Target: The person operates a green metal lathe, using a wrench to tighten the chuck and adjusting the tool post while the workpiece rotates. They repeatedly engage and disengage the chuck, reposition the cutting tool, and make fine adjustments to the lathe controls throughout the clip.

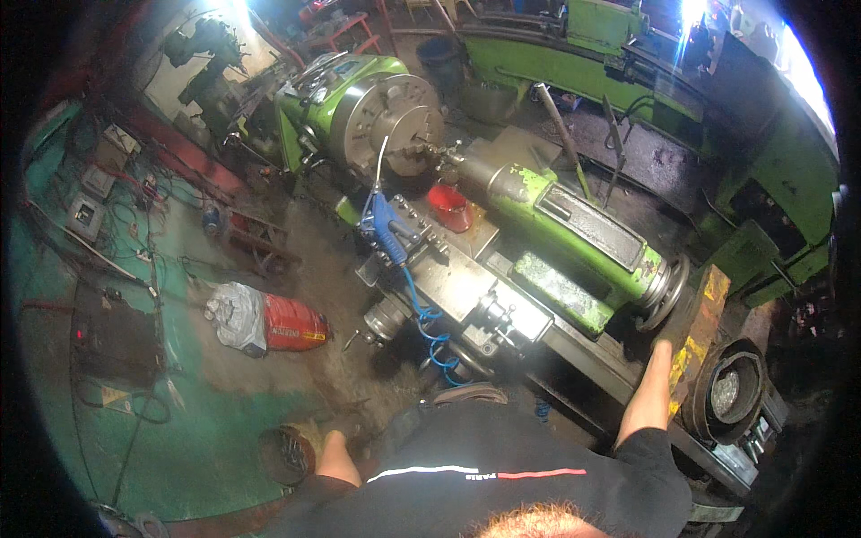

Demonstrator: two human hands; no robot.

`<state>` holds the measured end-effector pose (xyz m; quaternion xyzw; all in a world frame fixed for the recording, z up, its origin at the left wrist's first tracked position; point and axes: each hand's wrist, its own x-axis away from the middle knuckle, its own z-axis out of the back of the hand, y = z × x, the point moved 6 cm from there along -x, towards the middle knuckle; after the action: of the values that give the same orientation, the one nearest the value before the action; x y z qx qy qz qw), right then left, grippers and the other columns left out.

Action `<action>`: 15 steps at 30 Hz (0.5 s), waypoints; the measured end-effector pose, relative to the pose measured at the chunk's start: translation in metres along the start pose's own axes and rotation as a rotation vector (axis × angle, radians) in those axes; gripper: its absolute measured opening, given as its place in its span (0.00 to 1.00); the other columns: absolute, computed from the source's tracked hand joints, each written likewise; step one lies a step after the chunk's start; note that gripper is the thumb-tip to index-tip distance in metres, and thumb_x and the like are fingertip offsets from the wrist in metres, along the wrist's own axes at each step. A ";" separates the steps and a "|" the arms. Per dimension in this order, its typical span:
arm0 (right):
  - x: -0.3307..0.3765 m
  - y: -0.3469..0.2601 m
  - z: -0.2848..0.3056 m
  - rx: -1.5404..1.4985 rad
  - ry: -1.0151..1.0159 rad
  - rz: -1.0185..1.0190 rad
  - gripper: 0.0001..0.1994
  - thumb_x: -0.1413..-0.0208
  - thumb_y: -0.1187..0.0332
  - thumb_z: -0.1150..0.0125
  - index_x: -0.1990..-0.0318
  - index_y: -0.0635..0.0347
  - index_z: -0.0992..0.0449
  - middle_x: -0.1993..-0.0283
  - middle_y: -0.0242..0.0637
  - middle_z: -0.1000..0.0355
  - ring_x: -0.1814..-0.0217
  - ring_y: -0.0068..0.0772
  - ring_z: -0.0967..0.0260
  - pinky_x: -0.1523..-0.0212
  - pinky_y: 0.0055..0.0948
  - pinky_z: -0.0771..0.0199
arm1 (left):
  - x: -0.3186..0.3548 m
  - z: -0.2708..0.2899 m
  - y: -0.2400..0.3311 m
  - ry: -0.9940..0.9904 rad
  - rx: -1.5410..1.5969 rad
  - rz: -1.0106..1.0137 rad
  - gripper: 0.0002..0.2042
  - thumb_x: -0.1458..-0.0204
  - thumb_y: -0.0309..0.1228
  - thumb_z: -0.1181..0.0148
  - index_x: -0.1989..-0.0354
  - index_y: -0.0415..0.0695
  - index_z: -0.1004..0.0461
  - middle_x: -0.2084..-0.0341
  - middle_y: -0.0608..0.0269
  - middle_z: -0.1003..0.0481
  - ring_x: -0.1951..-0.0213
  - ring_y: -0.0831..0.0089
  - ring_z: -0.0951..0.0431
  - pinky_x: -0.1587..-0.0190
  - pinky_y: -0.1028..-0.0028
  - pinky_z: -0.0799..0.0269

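I stand at a green lathe with a grey chuck (395, 121) and a green tailstock (574, 238). My right hand (659, 363) reaches forward with straight fingers and lies against a rusty, yellow-stained block (704, 314) just below the tailstock handwheel (665, 289); it holds nothing. My left hand (307, 438) is low at my left side in a worn glove. It touches a dark round object (282, 459), and its grip is hidden. A blue air gun (387, 229) with a coiled hose and a red bowl-shaped cap (450, 206) rest on the carriage (457, 287).
A red and white bag (269, 321) lies on the dirty green floor at left, beside a black box (112, 341) with cables. A dark round housing (726, 394) sits at the lathe's right end. A second green machine (574, 63) stands behind.
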<state>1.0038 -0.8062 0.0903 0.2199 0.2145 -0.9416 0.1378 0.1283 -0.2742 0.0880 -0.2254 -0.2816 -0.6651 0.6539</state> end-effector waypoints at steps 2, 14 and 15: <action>0.074 -0.012 0.036 0.111 0.109 0.338 0.18 0.30 0.65 0.35 0.37 0.62 0.18 0.57 0.49 0.16 0.50 0.55 0.17 0.44 0.53 0.18 | -0.004 0.007 0.012 0.019 0.067 -0.046 0.31 0.24 0.50 0.53 0.24 0.37 0.28 0.30 0.42 0.22 0.33 0.39 0.20 0.26 0.49 0.31; 0.109 -0.187 0.210 -1.337 -0.235 -0.543 0.10 0.27 0.62 0.39 0.62 0.54 0.20 0.78 0.23 0.40 0.79 0.19 0.42 0.76 0.27 0.33 | -0.070 0.023 0.034 -0.007 0.116 -0.246 0.31 0.23 0.49 0.54 0.25 0.37 0.27 0.29 0.43 0.22 0.34 0.40 0.20 0.25 0.50 0.32; 0.122 -0.202 0.207 -1.290 -0.291 -0.549 0.10 0.25 0.63 0.41 0.59 0.55 0.19 0.76 0.25 0.37 0.77 0.22 0.38 0.72 0.31 0.27 | -0.079 0.024 0.029 -0.008 0.118 -0.260 0.30 0.23 0.49 0.54 0.25 0.37 0.27 0.29 0.43 0.22 0.34 0.40 0.20 0.25 0.50 0.32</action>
<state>0.7531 -0.7465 0.2697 -0.0952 0.7554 -0.6478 0.0257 0.1592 -0.1994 0.0555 -0.1506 -0.3497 -0.7255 0.5734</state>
